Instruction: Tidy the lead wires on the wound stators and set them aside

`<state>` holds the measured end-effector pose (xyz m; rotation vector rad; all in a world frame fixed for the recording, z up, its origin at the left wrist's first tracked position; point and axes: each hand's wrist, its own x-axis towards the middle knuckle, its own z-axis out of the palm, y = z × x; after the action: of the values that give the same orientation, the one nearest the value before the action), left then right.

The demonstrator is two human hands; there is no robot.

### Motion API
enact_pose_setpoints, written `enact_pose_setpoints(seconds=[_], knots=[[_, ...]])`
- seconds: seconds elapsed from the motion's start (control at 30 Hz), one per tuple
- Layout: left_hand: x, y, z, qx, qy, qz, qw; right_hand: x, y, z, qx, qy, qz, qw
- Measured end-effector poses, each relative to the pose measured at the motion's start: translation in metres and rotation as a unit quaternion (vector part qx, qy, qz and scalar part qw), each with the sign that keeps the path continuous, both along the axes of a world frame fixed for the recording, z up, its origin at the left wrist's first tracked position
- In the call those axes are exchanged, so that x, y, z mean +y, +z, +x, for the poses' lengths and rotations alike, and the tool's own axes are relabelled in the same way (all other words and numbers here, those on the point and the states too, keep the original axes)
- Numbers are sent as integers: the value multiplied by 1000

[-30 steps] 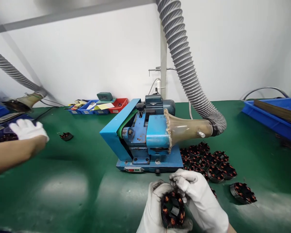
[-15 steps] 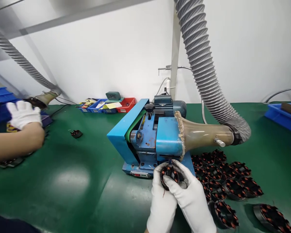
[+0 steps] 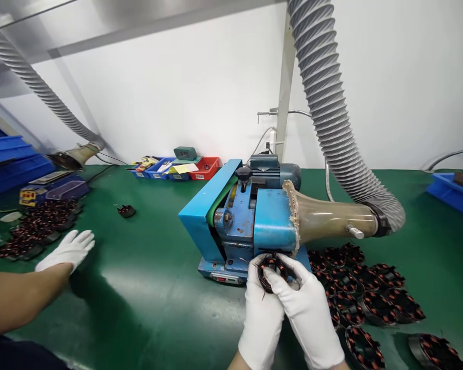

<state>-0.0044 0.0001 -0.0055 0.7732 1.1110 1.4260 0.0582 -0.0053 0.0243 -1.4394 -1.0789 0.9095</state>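
Note:
My left hand, in a white glove, is wrapped round the left side of a wound motor stator, a dark ring with copper coils. My right hand, also gloved, grips the same stator from the right, with a finger or thumb across its opening. Both hands hold it just in front of the blue belt sander, below its blue hood. Whether the stator touches the machine cannot be made out. A thin wire end hangs from the ring. To the right of my hands, several similar stators lie in rows.
A grey extraction hose joins the machine's hood. At left, a co-worker's gloved hand is over the green table, near a pile of dark coil parts. Small bins stand behind; a blue tray is at right.
The view has shifted slightly, and my hands keep the stator in front of the machine. The co-worker's hand has moved down and right, away from the blue bins, uncovering the pile.

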Motion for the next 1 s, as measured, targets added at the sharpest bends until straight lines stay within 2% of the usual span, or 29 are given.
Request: enact_pose_setpoints(seconds=[0.13,0.27,0.33,0.43,0.53,0.73,0.87,1.0], knots=[[-12,-4,-6,22,0,1,1000,-9,-14,-1,18,-14,-25,999],[-33,-13,-10,62,54,-29,996,-26,-36,1,22,-5,-68,997],[-35,-14,-11,70,55,-26,996,-28,-41,1,31,-6,-70,997],[-25,-9,-14,91,11,-3,996,-19,-37,-1,44,-22,-51,997],[-8,1,-15,110,-33,13,993,-5,-25,-2,32,-23,-40,998],[6,16,-14,111,-47,20,992,5,-7,-3,7,-20,-36,999],[-5,18,-19,111,-54,15,992,-5,-15,-3,-11,-27,-41,999],[-31,12,-33,190,-80,5,978,-34,-34,-3,1,-34,-49,998]])
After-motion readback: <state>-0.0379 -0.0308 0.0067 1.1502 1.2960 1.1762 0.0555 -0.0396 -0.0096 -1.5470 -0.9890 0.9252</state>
